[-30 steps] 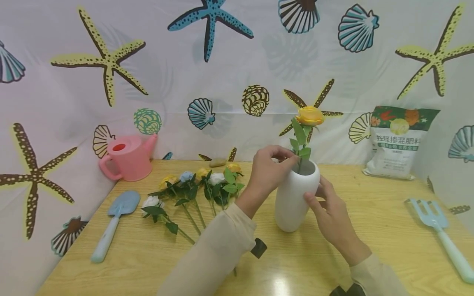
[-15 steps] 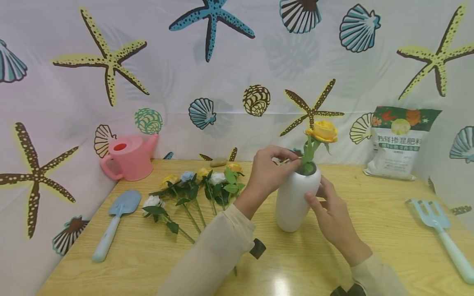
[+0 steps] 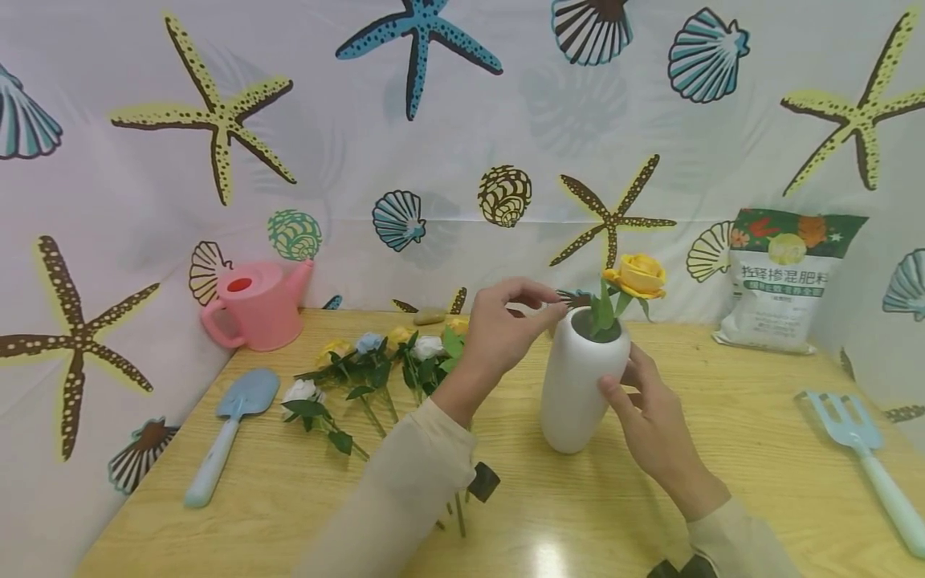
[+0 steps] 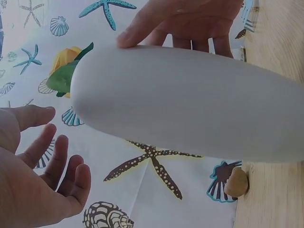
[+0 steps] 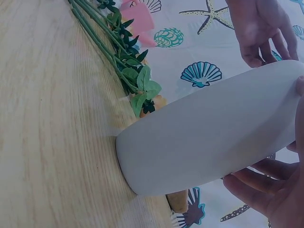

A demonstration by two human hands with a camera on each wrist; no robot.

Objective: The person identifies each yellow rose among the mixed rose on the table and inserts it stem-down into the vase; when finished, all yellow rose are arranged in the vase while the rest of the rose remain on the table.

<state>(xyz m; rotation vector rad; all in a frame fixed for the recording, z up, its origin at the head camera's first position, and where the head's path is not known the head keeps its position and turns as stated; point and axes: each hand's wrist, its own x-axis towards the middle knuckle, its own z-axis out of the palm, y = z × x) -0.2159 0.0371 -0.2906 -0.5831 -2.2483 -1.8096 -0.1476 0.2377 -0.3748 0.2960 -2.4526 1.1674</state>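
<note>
A white vase (image 3: 581,393) stands on the table, tilted slightly. One yellow rose (image 3: 639,275) leans to the right out of its mouth, leaves at the rim and the lower stem hidden inside. My right hand (image 3: 654,417) holds the vase's right side, thumb in front and fingers behind. Just left of the rim is my left hand (image 3: 506,333), fingers loosely bent. In the left wrist view that left hand (image 4: 47,175) has nothing between thumb and fingers, apart from the vase (image 4: 190,99).
Several artificial flowers (image 3: 368,385) in white, blue and yellow lie left of the vase. Further left are a blue trowel (image 3: 234,417) and a pink watering can (image 3: 263,309). A fertilizer bag (image 3: 784,281) and a blue hand fork (image 3: 856,441) are at the right. A stone (image 3: 429,316) lies at the back.
The yellow rose has sunk down into the vase and tipped right. My left hand has let go of it and drawn back left. The right hand still holds the vase.
</note>
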